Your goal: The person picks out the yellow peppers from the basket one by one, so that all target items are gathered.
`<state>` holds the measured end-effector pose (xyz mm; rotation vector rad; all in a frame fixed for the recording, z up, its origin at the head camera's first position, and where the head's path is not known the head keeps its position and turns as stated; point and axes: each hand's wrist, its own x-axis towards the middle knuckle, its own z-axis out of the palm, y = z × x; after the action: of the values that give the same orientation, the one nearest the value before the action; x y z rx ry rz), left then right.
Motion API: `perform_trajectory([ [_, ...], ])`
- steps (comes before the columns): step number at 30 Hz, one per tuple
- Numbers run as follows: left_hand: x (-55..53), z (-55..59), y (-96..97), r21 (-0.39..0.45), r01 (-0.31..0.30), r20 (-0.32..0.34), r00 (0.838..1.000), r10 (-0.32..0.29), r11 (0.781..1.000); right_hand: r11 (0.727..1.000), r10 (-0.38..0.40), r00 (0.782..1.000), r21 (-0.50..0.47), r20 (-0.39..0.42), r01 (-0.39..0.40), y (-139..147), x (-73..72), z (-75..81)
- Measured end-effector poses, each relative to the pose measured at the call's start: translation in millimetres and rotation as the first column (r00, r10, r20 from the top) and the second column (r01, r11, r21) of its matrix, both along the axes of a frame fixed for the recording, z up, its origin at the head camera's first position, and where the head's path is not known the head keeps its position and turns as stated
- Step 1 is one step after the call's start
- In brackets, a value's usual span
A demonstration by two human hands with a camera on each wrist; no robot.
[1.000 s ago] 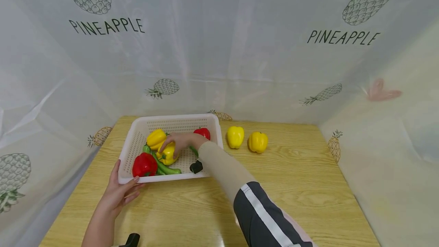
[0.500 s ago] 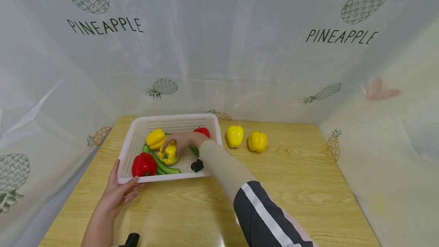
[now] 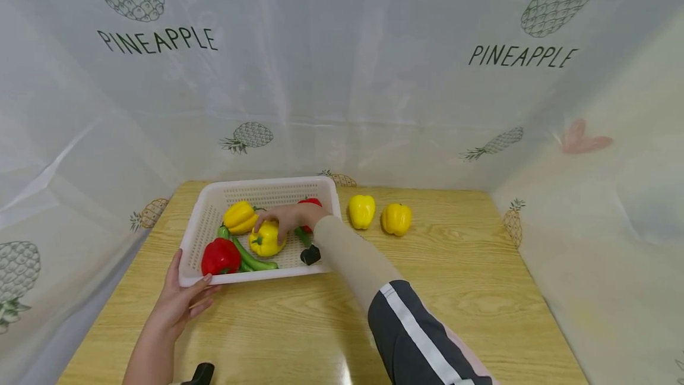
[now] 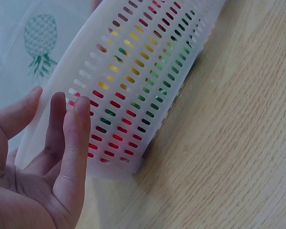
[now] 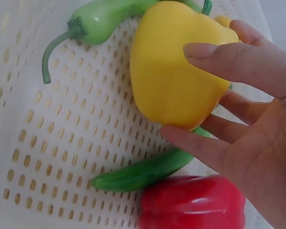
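My right hand [image 3: 288, 217] reaches into a white perforated basket [image 3: 262, 275] and grips a yellow bell pepper [image 3: 267, 242]. In the right wrist view, thumb and fingers lie around that yellow pepper [image 5: 167, 67]. My left hand [image 3: 179, 302] holds the basket's front left corner, thumb at the rim and fingers against the outer wall. Inside the basket are another yellow bell pepper [image 3: 240, 217], a red bell pepper [image 3: 221, 256] and long green peppers [image 3: 256, 261]. A second red pepper [image 5: 195, 205] and a dark green vegetable [image 5: 143, 171] are partly hidden from the head view by my right wrist.
Two more yellow bell peppers, one nearer [image 3: 361, 211] and one farther [image 3: 396, 219] from the basket, stand on the wooden table [image 3: 454, 290] to its right. A white pineapple-print sheet [image 3: 342, 76] rises behind the table and at both sides.
My right hand has shifted slightly to the right inside the basket, and the gripped yellow pepper has moved with it, away from the green peppers. My left hand stays at the corner.
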<state>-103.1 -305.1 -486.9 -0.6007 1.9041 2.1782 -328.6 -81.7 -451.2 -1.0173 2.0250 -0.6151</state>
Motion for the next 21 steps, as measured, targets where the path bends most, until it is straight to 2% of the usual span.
perform_trajectory([
  [2, 0.2, 0.3, 0.0, 0.004, -0.003, 0.000, 1.000, 0.003, 1.000, 1.000, -0.008, 1.000, 0.015, 0.003, 0.008, 3, 1.1, 1.5],
  [7, 0.2, 0.5, 0.3, 0.015, -0.007, -0.002, 1.000, 0.007, 1.000, 0.998, -0.066, 0.992, 0.031, 0.107, 0.063, 11, 4.2, 4.3],
  [12, -0.3, -0.5, 0.4, 0.017, -0.009, 0.004, 1.000, 0.009, 1.000, 0.991, -0.127, 0.969, 0.069, 0.210, 0.115, 19, 6.8, 5.4],
  [17, 0.1, -1.1, -0.3, 0.023, -0.006, 0.002, 1.000, 0.006, 1.000, 0.984, -0.169, 0.937, 0.106, 0.307, 0.142, 25, 9.2, 6.9],
  [19, 0.4, -1.3, -0.6, 0.024, -0.003, 0.003, 1.000, 0.003, 1.000, 0.984, -0.173, 0.928, 0.105, 0.330, 0.146, 28, 9.5, 7.6],
  [21, 0.7, -1.4, -0.9, 0.023, 0.001, 0.003, 1.000, -0.001, 1.000, 0.984, -0.173, 0.929, 0.105, 0.328, 0.146, 30, 9.2, 8.9],
])
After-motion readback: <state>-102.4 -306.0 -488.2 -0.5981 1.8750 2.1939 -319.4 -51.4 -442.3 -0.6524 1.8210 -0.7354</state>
